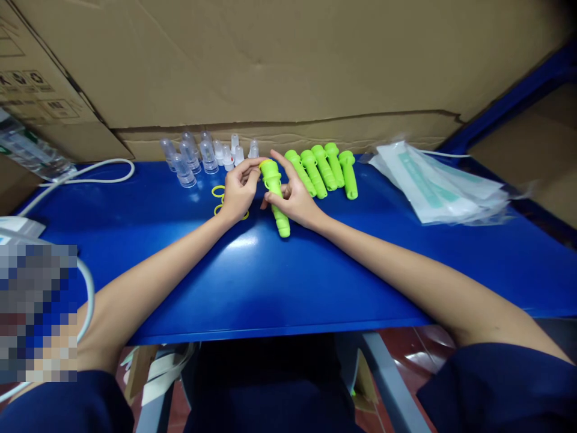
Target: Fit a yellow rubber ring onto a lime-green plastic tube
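left fingers (250, 168): pinched shut on the wide head of the lime-green piece (274, 189); left hand (238, 193) low over the worktop (315, 270).
right fingers (282, 163): curled against the piece's middle from the side, gripping it; forefinger stretched straight; right hand (296, 202).
lime-green piece: smooth moulded plastic tube with a collared head and a rounded narrow tail toward the near edge; mid-worktop, nearer the far edge.
green row (322, 169): five like pieces side by side, just right of the hands.
clear caps (193, 155): small transparent cups, upright cluster at the far edge.
yellow rings (218, 192): thin loops, flat, partly under the left hand.
packets (442, 187): crinkled white-teal pouches, far right corner.
cable (90, 175): white, left end.
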Demonstrator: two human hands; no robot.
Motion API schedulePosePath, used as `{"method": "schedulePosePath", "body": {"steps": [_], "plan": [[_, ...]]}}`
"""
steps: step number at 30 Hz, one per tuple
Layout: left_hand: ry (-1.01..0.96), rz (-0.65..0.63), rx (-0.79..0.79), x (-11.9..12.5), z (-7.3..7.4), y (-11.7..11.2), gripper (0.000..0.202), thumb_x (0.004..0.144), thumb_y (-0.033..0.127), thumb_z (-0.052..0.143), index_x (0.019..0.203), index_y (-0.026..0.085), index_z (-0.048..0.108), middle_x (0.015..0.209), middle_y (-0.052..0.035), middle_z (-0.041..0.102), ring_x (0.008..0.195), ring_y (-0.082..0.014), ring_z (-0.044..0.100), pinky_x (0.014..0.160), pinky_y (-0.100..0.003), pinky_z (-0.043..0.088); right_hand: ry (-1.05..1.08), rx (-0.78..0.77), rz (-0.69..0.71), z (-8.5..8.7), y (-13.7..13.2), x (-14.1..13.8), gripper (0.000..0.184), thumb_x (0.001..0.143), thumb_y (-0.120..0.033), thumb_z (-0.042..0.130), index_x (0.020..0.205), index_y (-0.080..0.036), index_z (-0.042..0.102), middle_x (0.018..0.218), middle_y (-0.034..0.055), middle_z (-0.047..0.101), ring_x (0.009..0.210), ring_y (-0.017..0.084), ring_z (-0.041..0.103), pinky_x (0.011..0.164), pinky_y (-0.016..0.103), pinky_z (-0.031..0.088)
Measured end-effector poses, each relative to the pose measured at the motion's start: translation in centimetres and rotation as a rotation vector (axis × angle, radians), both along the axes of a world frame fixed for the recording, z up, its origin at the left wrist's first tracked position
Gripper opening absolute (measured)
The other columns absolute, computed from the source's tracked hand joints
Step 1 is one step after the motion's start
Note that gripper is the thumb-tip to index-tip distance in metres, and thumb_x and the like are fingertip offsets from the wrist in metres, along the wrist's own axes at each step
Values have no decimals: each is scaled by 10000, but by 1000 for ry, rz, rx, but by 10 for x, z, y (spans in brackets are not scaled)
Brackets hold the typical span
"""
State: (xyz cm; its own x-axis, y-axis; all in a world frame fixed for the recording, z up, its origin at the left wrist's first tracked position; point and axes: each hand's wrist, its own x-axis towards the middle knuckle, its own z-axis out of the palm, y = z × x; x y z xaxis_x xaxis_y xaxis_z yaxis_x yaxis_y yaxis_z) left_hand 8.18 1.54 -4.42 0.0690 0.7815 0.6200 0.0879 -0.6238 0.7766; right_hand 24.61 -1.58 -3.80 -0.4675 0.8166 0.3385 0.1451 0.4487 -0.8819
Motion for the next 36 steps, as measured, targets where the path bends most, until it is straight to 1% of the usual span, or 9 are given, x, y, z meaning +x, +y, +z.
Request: {"method": "schedulePosePath", "body": {"steps": [6, 11, 15, 20, 22, 26, 28, 31, 36], "plan": [[3, 20, 27, 1, 1, -2, 336, 939, 509, 611, 1033, 212, 737, 1104, -75, 772, 1027, -208, 728, 865, -309, 594, -25, -4, 23, -3, 4, -1, 903, 925, -364, 589, 1601, -212, 11, 925, 48, 738, 661, 177, 703, 598, 296, 599], [10, 6, 21, 2, 2, -3, 332, 934, 502, 614, 1049, 217, 738, 1119, -76, 769, 1049, -213, 722, 905, -323, 587, -15, -16, 15, -4, 5, -1, 883, 930, -383, 587, 1596, -228, 28, 962, 54, 739, 623, 151, 677, 575, 278, 581], [23, -4, 15, 2, 1, -3, 363, 935, 530, 624, 1092, 214, 710, 1140, -80, 759, 1050, -202, 724, 935, -316, 573, 9, -1, 28, -5, 6, -2, 880, 918, -424, 602, 1592, -229, 70, 905, 27, 719, 612, 139, 666, 571, 267, 569], [9, -25, 5, 2, 2, -5, 400, 918, 547, 653, 1124, 208, 705, 1145, -89, 756, 1037, -200, 731, 949, -316, 573, -4, -5, 20, -6, 6, -2, 878, 917, -469, 592, 1578, -221, 71, 804, -8, 681, 576, 139, 647, 561, 282, 563], [1, -25, 13, 2, 1, -5, 417, 911, 558, 658, 1130, 207, 714, 1205, -103, 736, 1050, -212, 730, 948, -330, 578, 10, -13, 11, -5, 6, -2, 872, 914, -475, 607, 1565, -217, 87, 776, -16, 674, 574, 143, 647, 558, 284, 561], [-8, 6, 34, 0, 0, -3, 447, 881, 589, 683, 1128, 221, 737, 1388, -128, 633, 1146, -248, 703, 947, -352, 592, 31, -11, -7, -4, 4, -3, 840, 904, -480, 630, 1530, -205, 141, 741, -23, 667, 609, 160, 667, 587, 299, 578], [3, 16, 36, -1, -1, -1, 447, 875, 598, 685, 1129, 235, 742, 1417, -126, 613, 1194, -259, 682, 956, -357, 592, 28, -11, -13, -5, 4, -3, 819, 909, -478, 624, 1517, -208, 147, 754, -19, 669, 623, 164, 675, 604, 309, 588], [10, 19, 39, -1, -2, -1, 442, 884, 596, 676, 1136, 239, 743, 1380, -116, 649, 1212, -261, 675, 983, -371, 587, 16, -10, -15, -6, 5, -3, 790, 919, -468, 609, 1506, -217, 144, 805, -1, 682, 635, 167, 684, 624, 327, 599], [-21, 7, 5, 2, -1, -4, 456, 888, 558, 691, 1149, 189, 750, 1144, -103, 774, 1097, -248, 732, 1019, -395, 579, -5, 33, -20, -8, 7, -2, 758, 925, -485, 589, 1485, -225, 149, 812, -7, 665, 619, 156, 669, 606, 309, 582]]}}
